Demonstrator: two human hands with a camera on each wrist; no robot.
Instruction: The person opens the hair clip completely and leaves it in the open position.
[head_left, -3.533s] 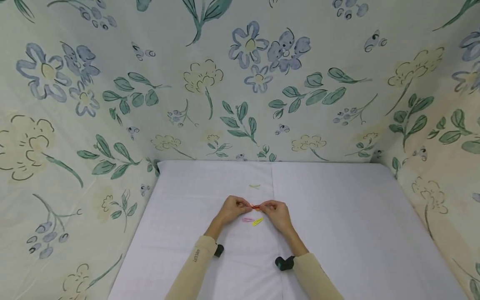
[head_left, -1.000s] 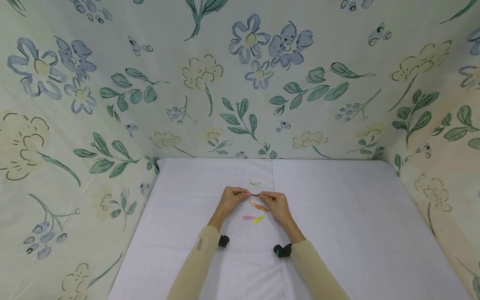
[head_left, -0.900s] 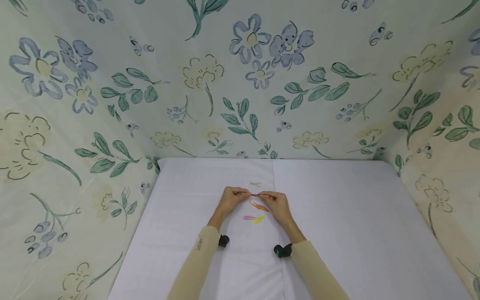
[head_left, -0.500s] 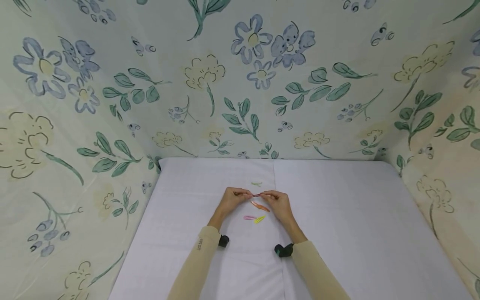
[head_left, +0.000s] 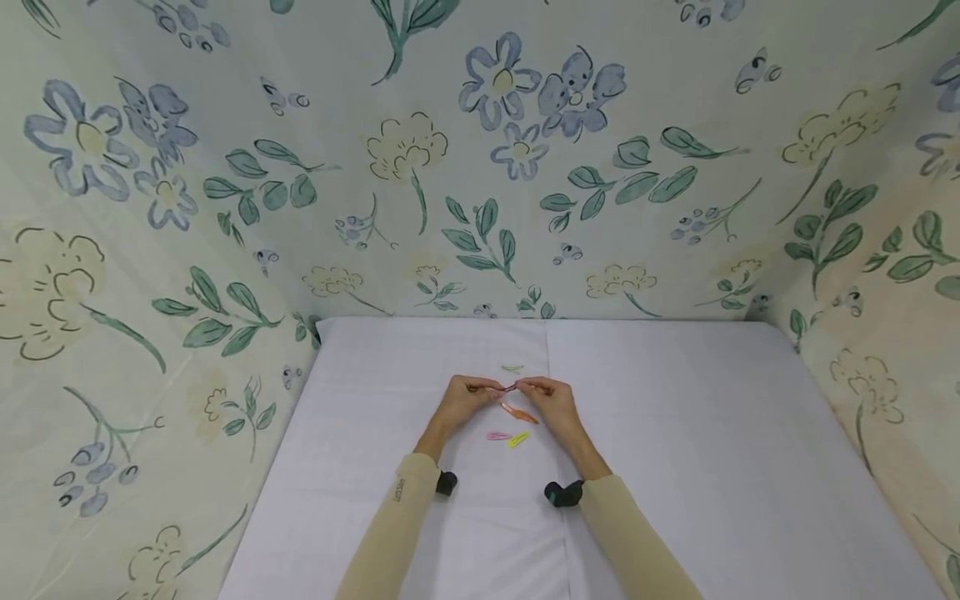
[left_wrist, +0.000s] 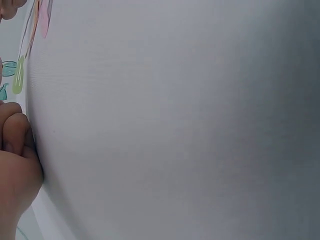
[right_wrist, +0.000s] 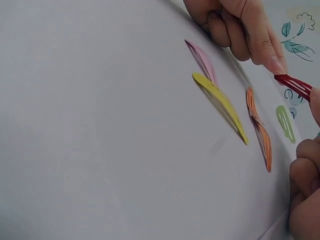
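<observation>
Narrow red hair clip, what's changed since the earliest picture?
The left hand and right hand, both still pinching the red clip, moved forward, leaving the slim orange hair clip in plain view. The slim pink clip, yellow clip and green clip stayed put.

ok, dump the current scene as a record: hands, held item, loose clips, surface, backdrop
left: left hand pinches one end of the red clip
right: right hand pinches the other end
held_item: red clip, between both hands
loose: pink clip, yellow clip, green clip, orange piece (one clip or two, unclear)
farthest_loose: green clip
pink_yellow_contact: close together, touching unclear
surface: white cloth
backdrop: floral fabric
</observation>
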